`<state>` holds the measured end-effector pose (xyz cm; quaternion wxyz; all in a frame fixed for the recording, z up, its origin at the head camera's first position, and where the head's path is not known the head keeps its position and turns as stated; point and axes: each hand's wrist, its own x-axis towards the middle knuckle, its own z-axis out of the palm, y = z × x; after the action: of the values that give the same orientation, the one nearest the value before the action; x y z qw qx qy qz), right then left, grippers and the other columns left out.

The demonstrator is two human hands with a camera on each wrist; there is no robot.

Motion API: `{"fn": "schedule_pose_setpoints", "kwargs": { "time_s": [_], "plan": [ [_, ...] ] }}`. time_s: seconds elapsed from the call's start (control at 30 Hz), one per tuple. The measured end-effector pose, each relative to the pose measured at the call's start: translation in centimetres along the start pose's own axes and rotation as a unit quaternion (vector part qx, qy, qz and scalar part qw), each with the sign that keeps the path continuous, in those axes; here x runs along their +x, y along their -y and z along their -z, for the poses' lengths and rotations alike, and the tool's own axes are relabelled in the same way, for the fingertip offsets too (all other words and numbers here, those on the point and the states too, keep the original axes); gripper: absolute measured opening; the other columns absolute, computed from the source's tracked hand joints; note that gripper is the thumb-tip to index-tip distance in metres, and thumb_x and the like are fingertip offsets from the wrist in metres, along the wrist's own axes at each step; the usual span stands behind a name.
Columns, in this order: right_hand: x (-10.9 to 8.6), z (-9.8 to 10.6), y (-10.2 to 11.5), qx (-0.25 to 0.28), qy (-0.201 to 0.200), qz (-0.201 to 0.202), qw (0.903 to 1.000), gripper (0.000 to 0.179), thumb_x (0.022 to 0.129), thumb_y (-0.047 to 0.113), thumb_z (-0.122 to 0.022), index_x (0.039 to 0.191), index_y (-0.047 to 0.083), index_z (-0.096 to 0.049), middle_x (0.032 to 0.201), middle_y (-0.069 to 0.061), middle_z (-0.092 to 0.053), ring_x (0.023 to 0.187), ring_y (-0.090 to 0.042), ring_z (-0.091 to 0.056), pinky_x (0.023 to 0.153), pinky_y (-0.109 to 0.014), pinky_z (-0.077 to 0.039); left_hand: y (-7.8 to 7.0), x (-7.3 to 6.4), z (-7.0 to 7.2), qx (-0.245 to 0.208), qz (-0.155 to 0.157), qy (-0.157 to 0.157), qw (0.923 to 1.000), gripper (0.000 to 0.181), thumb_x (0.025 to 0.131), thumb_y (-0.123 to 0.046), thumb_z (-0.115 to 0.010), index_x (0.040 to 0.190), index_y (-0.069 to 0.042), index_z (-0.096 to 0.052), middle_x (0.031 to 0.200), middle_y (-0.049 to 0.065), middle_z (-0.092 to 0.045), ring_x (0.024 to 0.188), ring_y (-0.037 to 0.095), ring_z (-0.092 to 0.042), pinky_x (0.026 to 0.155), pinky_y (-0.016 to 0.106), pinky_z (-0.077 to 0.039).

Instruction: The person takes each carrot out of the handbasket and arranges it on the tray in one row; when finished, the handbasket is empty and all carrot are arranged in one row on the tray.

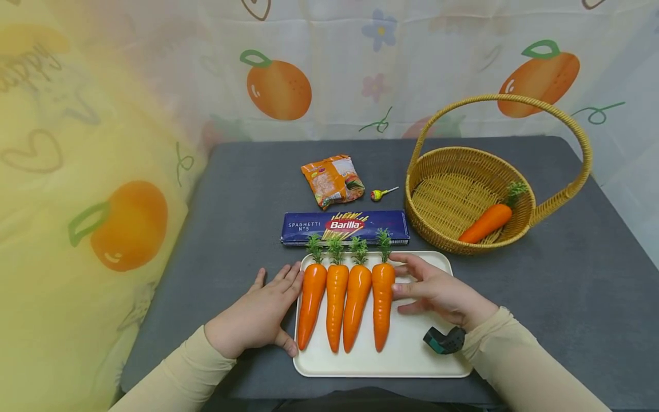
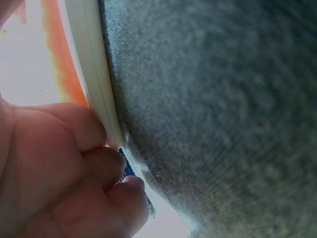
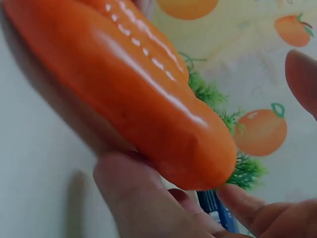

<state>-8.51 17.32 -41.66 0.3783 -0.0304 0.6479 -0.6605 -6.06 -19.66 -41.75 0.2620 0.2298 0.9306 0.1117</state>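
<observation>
Several orange carrots with green tops lie side by side on a cream tray. Beside the rightmost carrot is my right hand, its thumb and index fingertips right at the carrot's side and leafy end. In the right wrist view, the thumb lies low along that carrot, and the fingers are spread apart. My left hand rests at the tray's left rim, fingers extended and thumb apart near the front corner. The leftmost carrot lies just inside that rim. In the left wrist view, fingertips meet the tray's edge.
Behind the tray lies a blue spaghetti box. Farther back are an orange snack packet and a lollipop. A wicker basket with a tall handle stands at the right, one carrot inside.
</observation>
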Motion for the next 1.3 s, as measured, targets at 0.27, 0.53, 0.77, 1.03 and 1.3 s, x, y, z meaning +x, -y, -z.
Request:
{"fn": "schedule_pose_setpoints", "kwargs": {
  "time_s": [0.27,0.53,0.77,1.03,1.3],
  "plan": [
    [-0.4,0.5,1.0,-0.116,-0.052,-0.006,0.9919,0.083,0.104,0.02,-0.077,0.171,0.005,-0.031,0.164,-0.032,-0.043,0.126,-0.035,-0.069,0.109,-0.057,-0.06,0.0,0.1,-0.1,0.002,0.003,0.004,1.0,0.151,0.06,-0.069,-0.097,0.174,-0.001,-0.026,0.185,0.017,-0.012,0.172,0.042,-0.015,0.128,0.083,-0.003],
    [-1.8,2.4,4.4,-0.148,-0.072,0.055,0.9847,0.065,0.115,0.028,-0.06,0.167,-0.001,-0.034,0.161,-0.031,-0.048,0.134,-0.039,-0.067,0.115,-0.058,-0.055,0.1,0.2,-0.1,0.003,0.007,0.01,0.9999,0.151,0.06,-0.07,-0.096,0.174,-0.001,-0.026,0.186,0.016,-0.01,0.172,0.041,-0.013,0.129,0.082,-0.002],
    [-3.2,6.7,5.6,0.038,-0.073,0.147,0.9856,0.058,0.12,0.046,-0.039,0.166,0.012,-0.037,0.149,-0.002,-0.065,0.126,-0.02,-0.074,0.105,-0.034,-0.062,0.0,0.3,0.1,0.003,0.006,0.013,0.9999,0.15,0.061,-0.07,-0.095,0.175,-0.002,-0.025,0.186,0.015,-0.01,0.172,0.041,-0.013,0.129,0.082,-0.002],
    [-4.0,11.6,5.2,0.549,-0.023,0.144,0.823,0.084,0.109,0.061,-0.058,0.177,0.044,-0.012,0.186,0.016,0.003,0.174,-0.019,0.006,0.14,-0.045,0.0,0.1,0.2,0.0,-0.001,0.008,0.015,0.9999,0.15,0.061,-0.07,-0.095,0.175,-0.002,-0.025,0.186,0.015,-0.009,0.172,0.041,-0.013,0.129,0.081,-0.002],
    [-5.4,13.0,6.2,0.522,-0.137,0.113,0.8345,0.073,0.111,0.072,-0.03,0.164,0.06,0.018,0.177,0.032,0.02,0.169,-0.007,0.02,0.138,-0.04,0.011,0.1,0.1,0.1,-0.001,0.005,0.01,0.9999,0.151,0.061,-0.07,-0.096,0.174,-0.001,-0.025,0.186,0.016,-0.009,0.172,0.042,-0.013,0.129,0.081,-0.003]
  ]
}}
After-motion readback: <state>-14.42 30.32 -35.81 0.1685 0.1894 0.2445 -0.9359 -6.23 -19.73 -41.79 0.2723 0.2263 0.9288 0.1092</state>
